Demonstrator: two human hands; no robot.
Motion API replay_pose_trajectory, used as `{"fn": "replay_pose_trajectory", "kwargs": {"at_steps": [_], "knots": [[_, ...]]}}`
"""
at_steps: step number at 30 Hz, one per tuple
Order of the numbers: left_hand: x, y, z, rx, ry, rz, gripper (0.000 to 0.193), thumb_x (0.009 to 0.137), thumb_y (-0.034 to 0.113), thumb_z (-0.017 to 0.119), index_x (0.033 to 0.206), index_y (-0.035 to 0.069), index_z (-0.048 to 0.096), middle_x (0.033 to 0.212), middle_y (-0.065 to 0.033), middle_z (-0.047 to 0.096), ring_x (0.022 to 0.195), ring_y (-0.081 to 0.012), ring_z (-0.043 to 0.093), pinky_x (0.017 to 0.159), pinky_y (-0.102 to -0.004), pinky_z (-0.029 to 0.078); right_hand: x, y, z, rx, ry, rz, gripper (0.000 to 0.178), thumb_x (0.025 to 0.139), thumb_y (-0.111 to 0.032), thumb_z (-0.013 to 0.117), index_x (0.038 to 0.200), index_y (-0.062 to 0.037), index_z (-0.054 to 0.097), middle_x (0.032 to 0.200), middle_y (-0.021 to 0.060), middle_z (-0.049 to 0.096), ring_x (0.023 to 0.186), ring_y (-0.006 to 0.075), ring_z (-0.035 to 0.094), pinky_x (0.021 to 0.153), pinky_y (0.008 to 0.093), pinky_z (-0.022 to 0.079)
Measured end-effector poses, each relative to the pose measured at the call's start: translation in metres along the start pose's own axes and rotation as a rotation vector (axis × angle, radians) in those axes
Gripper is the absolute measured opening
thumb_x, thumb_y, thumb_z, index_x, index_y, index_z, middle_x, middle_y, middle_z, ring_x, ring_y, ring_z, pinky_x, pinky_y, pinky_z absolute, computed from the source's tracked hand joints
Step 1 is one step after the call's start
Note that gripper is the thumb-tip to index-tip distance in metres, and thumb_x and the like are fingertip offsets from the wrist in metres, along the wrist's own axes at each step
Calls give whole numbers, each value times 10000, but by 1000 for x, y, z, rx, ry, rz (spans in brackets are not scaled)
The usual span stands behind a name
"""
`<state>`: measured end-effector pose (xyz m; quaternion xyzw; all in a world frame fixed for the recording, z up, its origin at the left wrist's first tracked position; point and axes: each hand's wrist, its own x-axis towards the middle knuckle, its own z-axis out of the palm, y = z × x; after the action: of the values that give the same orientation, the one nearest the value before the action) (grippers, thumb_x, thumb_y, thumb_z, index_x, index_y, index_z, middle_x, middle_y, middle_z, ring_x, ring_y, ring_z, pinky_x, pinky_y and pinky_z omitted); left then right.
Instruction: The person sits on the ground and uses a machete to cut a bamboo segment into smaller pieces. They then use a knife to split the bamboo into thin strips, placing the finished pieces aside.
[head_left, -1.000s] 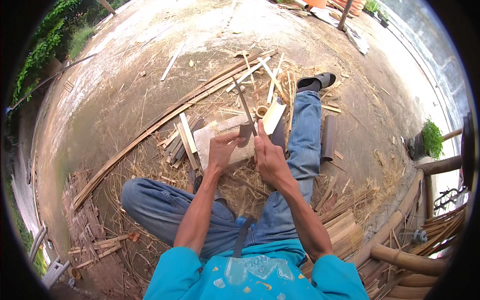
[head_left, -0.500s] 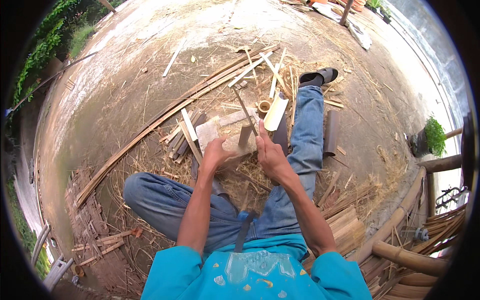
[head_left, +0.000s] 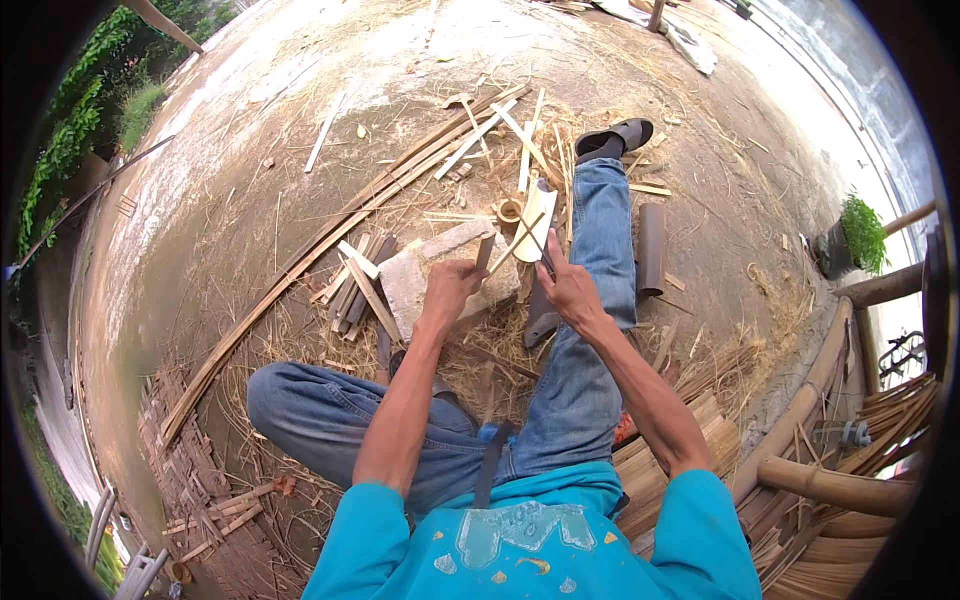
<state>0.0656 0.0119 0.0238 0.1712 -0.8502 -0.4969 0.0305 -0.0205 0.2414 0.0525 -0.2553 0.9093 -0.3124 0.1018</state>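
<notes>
My left hand (head_left: 453,292) is closed round a short brownish piece of bamboo (head_left: 486,250), which stands up out of the fist above the stone block (head_left: 402,290). My right hand (head_left: 572,290) grips a narrow dark-bladed knife (head_left: 547,264), its blade slanting away up to the left. A thin pale bamboo strip (head_left: 514,245) lies slantwise between the two hands, crossing in front of the blade; whether it is loose or attached to the piece I cannot tell. Just beyond my right hand are a pale split bamboo half (head_left: 537,222) and a hollow bamboo ring (head_left: 509,210).
Long bamboo strips (head_left: 330,227) run diagonally across the ground on the left. A bundle of short slats (head_left: 358,285) sits beside the stone block. Right of my outstretched leg lies a dark curved bamboo piece (head_left: 651,250). Split bamboo (head_left: 690,445) and poles (head_left: 830,485) are stacked at lower right.
My left hand has risen and moved right, with the bamboo piece now in its grip. My right hand has shifted right with the knife. A thin pale strip now shows between the hands.
</notes>
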Motion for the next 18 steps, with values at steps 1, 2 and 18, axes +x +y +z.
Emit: {"fn": "replay_pose_trajectory", "kwargs": {"at_steps": [1, 2, 18], "knots": [[0, -3, 0, -25, 13, -1, 198, 932, 184, 762, 1004, 3, 795, 801, -53, 758, 738, -84, 615, 709, -302, 496, -3, 2, 2, 72, -13, 18, 752, 1022, -349, 599, 1606, -13, 265, 784, 273, 676, 757, 453, 685, 715, 478, 521], [3, -7, -1, -52, 17, 20, 212, 948, 200, 751, 1027, 6, 781, 841, -62, 762, 768, -97, 633, 732, -307, 504, -6, 3, 7, 144, -26, 36, 745, 1018, -353, 605, 1596, -5, 290, 792, 274, 678, 761, 449, 689, 723, 476, 526], [8, -37, -1, -1043, -65, -403, 415, 1075, 463, 536, 1136, 54, 558, 848, -53, 616, 738, -190, 645, 661, -338, 542, 24, 20, 146, 378, 399, 652, 517, 878, -408, 753, 1064, 69, 679, 903, 266, 735, 843, 419, 735, 761, 511, 581]]}}
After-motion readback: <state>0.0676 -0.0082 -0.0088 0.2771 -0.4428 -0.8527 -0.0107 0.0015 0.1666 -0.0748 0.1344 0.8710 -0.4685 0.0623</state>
